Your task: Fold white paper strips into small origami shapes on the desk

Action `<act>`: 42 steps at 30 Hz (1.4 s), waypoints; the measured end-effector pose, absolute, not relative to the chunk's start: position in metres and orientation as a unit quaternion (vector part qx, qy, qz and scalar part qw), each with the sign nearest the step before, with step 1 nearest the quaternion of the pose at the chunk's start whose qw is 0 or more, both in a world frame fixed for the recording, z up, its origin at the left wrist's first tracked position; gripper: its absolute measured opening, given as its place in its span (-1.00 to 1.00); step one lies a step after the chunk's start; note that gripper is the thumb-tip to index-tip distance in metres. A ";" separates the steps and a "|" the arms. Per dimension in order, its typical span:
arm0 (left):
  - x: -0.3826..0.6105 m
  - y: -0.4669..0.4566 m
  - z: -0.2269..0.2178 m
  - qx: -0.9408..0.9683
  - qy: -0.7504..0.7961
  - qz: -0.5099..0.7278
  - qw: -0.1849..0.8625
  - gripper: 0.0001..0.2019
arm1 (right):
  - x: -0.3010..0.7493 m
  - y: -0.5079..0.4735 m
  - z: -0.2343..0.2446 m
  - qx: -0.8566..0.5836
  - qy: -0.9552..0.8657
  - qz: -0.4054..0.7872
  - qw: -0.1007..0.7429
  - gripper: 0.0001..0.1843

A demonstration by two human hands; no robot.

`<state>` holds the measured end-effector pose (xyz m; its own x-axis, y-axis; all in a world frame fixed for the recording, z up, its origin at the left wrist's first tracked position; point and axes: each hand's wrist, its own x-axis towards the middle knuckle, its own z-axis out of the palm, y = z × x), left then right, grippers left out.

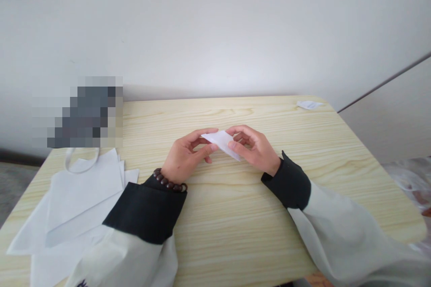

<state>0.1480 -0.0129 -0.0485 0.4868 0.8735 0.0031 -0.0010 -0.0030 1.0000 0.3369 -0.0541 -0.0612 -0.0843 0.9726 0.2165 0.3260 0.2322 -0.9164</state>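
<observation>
Both of my hands meet over the middle of a light wooden table (235,215). Between them is a small folded piece of white paper (222,141), held just above the tabletop. My left hand (184,156) pinches its left end with thumb and fingers; a dark bead bracelet (169,183) circles that wrist. My right hand (253,148) grips the right end, thumb on top. Both sleeves are pale with black cuffs.
A loose stack of white paper sheets (77,197) lies on the table's left side, with a white loop (82,161) resting on it. A small white paper scrap (310,105) sits at the far right corner. A blurred dark object (84,114) stands at the back left. A white wall lies behind.
</observation>
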 end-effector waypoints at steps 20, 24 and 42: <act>0.148 -0.016 -0.054 0.682 0.377 0.385 0.495 -0.60 | 0.334 -0.058 -0.061 -0.495 -0.699 0.277 0.435 -0.76; 0.148 -0.019 -0.050 0.738 0.359 0.382 0.425 -0.64 | 0.331 -0.059 -0.061 -0.496 -0.739 0.139 0.434 -0.90; 0.155 -0.025 -0.050 0.816 0.396 0.309 0.288 -0.70 | 0.323 -0.063 -0.066 -0.536 -0.705 0.188 0.424 -0.92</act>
